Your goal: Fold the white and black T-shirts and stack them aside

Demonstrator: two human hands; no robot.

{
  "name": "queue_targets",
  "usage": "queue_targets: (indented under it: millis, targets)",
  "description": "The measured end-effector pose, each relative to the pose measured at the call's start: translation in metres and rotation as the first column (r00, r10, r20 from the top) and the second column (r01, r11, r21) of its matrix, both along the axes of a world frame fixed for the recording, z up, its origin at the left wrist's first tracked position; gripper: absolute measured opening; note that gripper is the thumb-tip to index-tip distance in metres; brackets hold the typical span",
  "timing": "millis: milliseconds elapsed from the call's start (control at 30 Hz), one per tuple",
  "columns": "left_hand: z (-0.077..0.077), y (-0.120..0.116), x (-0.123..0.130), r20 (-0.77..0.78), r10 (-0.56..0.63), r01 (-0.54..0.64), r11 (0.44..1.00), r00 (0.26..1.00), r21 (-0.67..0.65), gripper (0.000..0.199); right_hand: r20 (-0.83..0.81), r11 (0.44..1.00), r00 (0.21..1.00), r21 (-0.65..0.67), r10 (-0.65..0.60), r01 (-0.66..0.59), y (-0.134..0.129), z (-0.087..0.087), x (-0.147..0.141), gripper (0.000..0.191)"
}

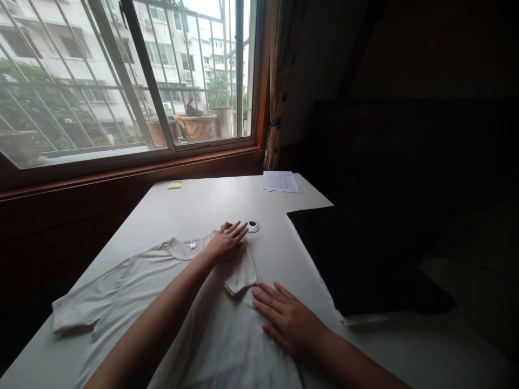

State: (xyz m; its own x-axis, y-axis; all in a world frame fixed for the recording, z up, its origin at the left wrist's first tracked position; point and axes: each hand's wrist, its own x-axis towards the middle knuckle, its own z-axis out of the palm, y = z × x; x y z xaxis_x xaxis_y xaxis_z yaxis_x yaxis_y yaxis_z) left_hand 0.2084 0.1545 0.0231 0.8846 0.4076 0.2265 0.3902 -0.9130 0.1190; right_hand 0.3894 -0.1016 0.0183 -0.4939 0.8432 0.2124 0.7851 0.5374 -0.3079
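A white T-shirt (117,294) lies spread on the white table (227,197), its neckline with a small label toward the window. One sleeve reaches out to the left; the other is folded inward over the body. My left hand (229,240) lies open, fingers spread, on the shirt's right shoulder at the top of the folded sleeve. Beside that sleeve's hem, my right hand (286,319) rests flat with fingers stretched out on the shirt's right side. The lower part of the shirt is partly hidden by my left forearm and runs out of view.
A dark folded cloth (365,265) lies on the table's right side. Papers (281,182) and yellow sticky notes (175,185) are near the far edge. A round table grommet (253,226) sits just beyond my left hand. Behind are a barred window (162,81) and a curtain (279,86).
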Motion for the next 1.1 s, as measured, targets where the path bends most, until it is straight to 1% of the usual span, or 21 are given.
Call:
queue_targets:
  millis: [100, 167, 267, 333, 400, 467, 533, 600, 733, 900, 1000, 1100]
  targets:
    - [0.003, -0.026, -0.005, 0.045, -0.085, 0.084, 0.996, 0.995, 0.006, 0.051, -0.046, 0.995, 0.998, 0.093, -0.032, 0.036, -0.003, 0.001, 0.0, 0.049]
    - [0.0, -0.048, -0.014, 0.04, -0.13, 0.131, 0.991, 0.991, -0.025, 0.053, -0.057, 0.989, 0.996, 0.13, -0.07, 0.077, -0.004, 0.001, 0.001, 0.049]
    - [-0.009, -0.073, -0.034, -0.018, -0.139, 0.137, 0.987, 0.99, -0.078, 0.062, -0.054, 0.987, 0.994, 0.13, -0.091, 0.098, -0.004, 0.0, 0.004, 0.045]
    - [-0.014, -0.081, -0.046, -0.063, -0.124, 0.117, 0.987, 0.99, -0.107, 0.064, -0.058, 0.987, 0.995, 0.135, -0.078, 0.085, -0.004, -0.001, 0.007, 0.042]
    - [-0.015, -0.082, -0.054, -0.096, -0.112, 0.1, 0.987, 0.989, -0.126, 0.064, -0.066, 0.986, 0.997, 0.153, -0.048, 0.058, -0.003, -0.001, 0.011, 0.039]
    - [-0.012, -0.079, -0.058, -0.118, -0.099, 0.083, 0.987, 0.988, -0.136, 0.064, -0.086, 0.985, 0.996, 0.171, 0.002, 0.013, -0.001, 0.001, 0.014, 0.038]
    - [-0.008, -0.075, -0.057, -0.133, -0.085, 0.066, 0.988, 0.988, -0.141, 0.066, -0.117, 0.984, 0.992, 0.175, 0.045, -0.024, 0.001, 0.003, 0.015, 0.036]
    - [-0.005, -0.07, -0.054, -0.136, -0.067, 0.048, 0.989, 0.988, -0.139, 0.066, -0.137, 0.986, 0.99, 0.166, 0.043, -0.02, 0.003, 0.006, 0.015, 0.034]
    - [-0.004, -0.064, -0.041, -0.114, -0.032, 0.018, 0.993, 0.993, -0.117, 0.057, -0.118, 0.985, 0.99, 0.144, -0.075, 0.092, 0.007, 0.005, 0.012, 0.031]
    - [-0.007, -0.059, -0.027, -0.08, -0.013, 0.006, 0.996, 0.997, -0.086, 0.054, -0.07, 0.956, 0.967, 0.152, -0.245, 0.253, 0.019, -0.002, 0.005, 0.032]
    - [-0.011, -0.054, -0.022, -0.067, -0.007, 0.002, 0.997, 0.998, -0.077, 0.055, -0.024, 0.938, 0.951, 0.159, -0.308, 0.308, 0.031, -0.002, -0.003, 0.035]
    - [-0.013, -0.046, -0.019, -0.045, 0.008, -0.011, 0.998, 0.999, -0.067, 0.055, 0.001, 0.924, 0.934, 0.149, -0.357, 0.353, 0.043, 0.001, -0.014, 0.028]
